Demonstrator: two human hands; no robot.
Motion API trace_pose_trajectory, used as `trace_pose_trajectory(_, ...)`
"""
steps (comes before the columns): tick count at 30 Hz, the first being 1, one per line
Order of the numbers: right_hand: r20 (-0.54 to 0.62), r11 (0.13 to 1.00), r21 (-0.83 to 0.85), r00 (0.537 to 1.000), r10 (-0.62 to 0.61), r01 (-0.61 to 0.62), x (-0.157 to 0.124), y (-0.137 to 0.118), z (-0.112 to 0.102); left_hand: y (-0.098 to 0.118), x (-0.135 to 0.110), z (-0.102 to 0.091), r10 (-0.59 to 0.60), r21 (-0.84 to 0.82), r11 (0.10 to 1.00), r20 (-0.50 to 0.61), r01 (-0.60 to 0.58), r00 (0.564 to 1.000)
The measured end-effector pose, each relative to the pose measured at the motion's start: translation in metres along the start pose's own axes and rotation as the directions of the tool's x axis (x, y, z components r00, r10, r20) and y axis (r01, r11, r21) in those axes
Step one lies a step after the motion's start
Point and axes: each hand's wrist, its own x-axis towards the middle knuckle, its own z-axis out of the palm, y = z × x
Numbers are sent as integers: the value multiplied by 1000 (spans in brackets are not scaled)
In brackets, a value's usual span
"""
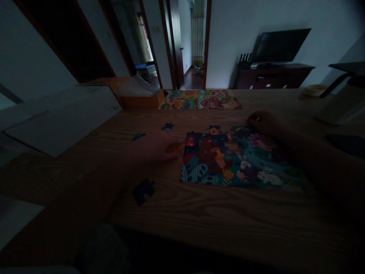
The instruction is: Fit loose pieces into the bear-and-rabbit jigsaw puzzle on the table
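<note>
The room is dim. A partly built jigsaw puzzle [242, 163] with rabbits and leaves lies on the wooden table [199, 217]. My left hand [158, 149] rests on the table at the puzzle's left edge, fingers pinched on an orange puzzle piece [175, 147] that touches that edge. My right hand [261, 121] sits at the puzzle's top right edge with its fingers curled down; what is under them is hidden. Loose dark pieces lie to the left: one near the front [143, 191] and two further back [138, 136] [167, 126].
A colourful picture sheet [199, 99] lies at the table's far side beside an orange box [139, 97]. A large white box [62, 118] covers the left. A white object [342, 106] stands at the right. Behind are a TV [281, 45] and open doorways.
</note>
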Motion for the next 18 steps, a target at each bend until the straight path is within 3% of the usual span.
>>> trace_pose_trajectory(6,-7,1000,-16,1000,5,-5,-4,-6,-4,-5,1,-2,-44,-13,999,-57,43,997)
trace_pose_trajectory(13,-3,999,-39,1000,19,-19,-7,-14,-8,-38,14,13,-259,-295,936,-210,192,943)
trace_pose_trajectory(18,-11,999,-38,1000,-13,12,-3,-7,-3,-50,18,23,-280,-482,866,-249,132,927)
